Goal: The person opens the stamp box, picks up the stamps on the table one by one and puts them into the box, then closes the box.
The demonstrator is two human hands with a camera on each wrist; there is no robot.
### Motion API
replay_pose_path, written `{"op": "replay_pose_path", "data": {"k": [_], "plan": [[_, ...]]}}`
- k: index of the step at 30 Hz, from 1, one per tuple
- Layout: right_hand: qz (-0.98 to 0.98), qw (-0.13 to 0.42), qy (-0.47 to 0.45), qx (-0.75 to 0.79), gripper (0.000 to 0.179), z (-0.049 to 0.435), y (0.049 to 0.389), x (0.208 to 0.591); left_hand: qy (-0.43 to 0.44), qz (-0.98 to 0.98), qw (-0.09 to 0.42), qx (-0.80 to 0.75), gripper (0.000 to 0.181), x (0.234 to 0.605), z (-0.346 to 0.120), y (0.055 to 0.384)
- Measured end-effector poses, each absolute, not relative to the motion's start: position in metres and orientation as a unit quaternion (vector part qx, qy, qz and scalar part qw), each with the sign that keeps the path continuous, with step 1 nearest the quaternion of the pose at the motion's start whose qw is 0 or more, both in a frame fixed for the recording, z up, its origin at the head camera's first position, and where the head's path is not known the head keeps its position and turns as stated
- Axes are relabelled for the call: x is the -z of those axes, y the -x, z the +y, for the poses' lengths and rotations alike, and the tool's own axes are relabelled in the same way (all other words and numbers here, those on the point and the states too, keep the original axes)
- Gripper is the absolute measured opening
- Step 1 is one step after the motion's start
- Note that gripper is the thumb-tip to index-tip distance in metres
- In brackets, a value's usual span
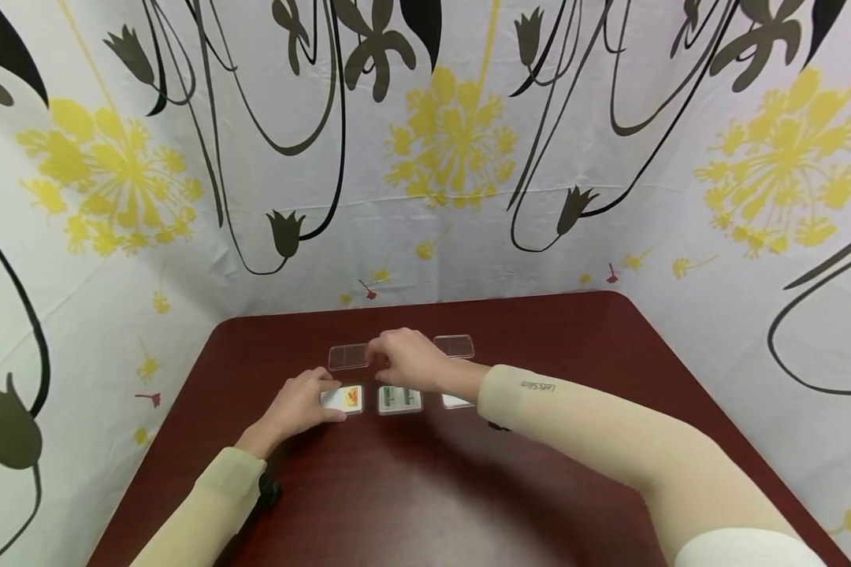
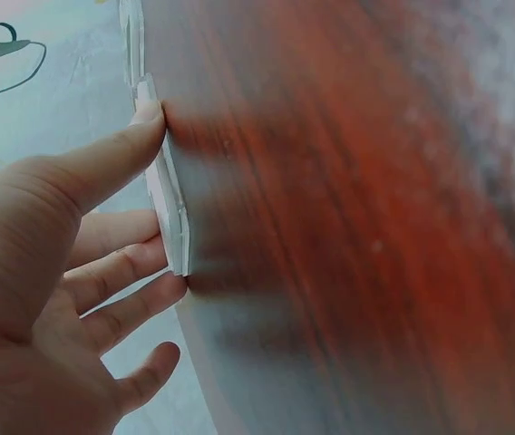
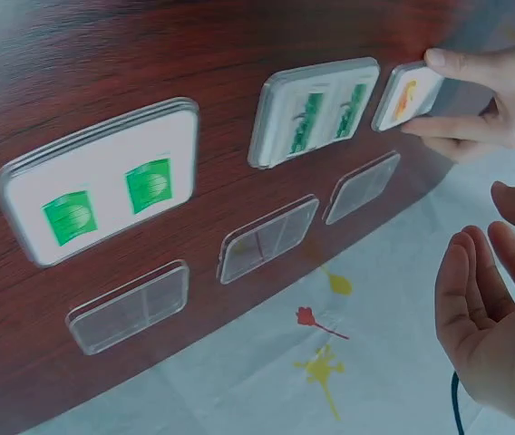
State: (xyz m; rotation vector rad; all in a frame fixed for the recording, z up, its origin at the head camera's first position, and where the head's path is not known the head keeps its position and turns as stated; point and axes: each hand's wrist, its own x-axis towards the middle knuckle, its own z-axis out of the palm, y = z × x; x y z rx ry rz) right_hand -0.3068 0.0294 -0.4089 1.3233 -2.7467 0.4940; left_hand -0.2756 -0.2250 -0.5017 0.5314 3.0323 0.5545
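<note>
My left hand (image 1: 298, 405) grips the opposite edges of a flat white stack of cards (image 1: 352, 398) with an orange picture, thumb on the near edge and fingers at the far one. It lies on the dark red table. My right hand (image 1: 410, 358) hovers over the table behind the stacks, its fingers loosely bent, with nothing between thumb and fingertips in the right wrist view. Beside the held stack lies a middle stack with two dark green pictures (image 3: 314, 111). At the other end is a stack with two bright green pictures (image 3: 99, 181), partly hidden by my right arm in the head view.
Three thin clear plastic trays lie in a row behind the stacks: a left tray (image 3: 363, 188), a middle tray (image 3: 268, 240) and a right tray (image 3: 131, 308). A patterned white cloth (image 1: 440, 260) hangs around the table (image 1: 411, 504).
</note>
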Motion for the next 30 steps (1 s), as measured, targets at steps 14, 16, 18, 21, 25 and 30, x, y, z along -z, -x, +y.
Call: {"op": "replay_pose_path", "data": {"k": [14, 16, 18, 21, 25, 30], "plan": [[-0.890, 0.030, -0.434, -0.136, 0.027, 0.105, 0.284, 0.422, -0.168, 0.968, 0.013, -0.188, 0.074, 0.503, -0.243, 0.272], [-0.893, 0.028, -0.429, -0.130, 0.027, 0.121, 0.282, 0.424, -0.170, 0.967, 0.015, -0.189, 0.074, 0.504, -0.244, 0.272], [-0.897, 0.027, -0.424, -0.123, 0.027, 0.138, 0.279, 0.426, -0.171, 0.966, 0.018, -0.191, 0.073, 0.505, -0.243, 0.272], [-0.901, 0.030, -0.416, -0.116, 0.026, 0.161, 0.274, 0.429, -0.171, 0.965, 0.022, -0.196, 0.072, 0.505, -0.244, 0.272], [-0.907, 0.034, -0.406, -0.103, 0.026, 0.189, 0.264, 0.433, -0.173, 0.963, 0.028, -0.205, 0.071, 0.504, -0.246, 0.272], [-0.914, 0.027, -0.397, -0.076, 0.026, 0.219, 0.254, 0.442, -0.177, 0.961, 0.027, -0.211, 0.068, 0.503, -0.248, 0.272]]}}
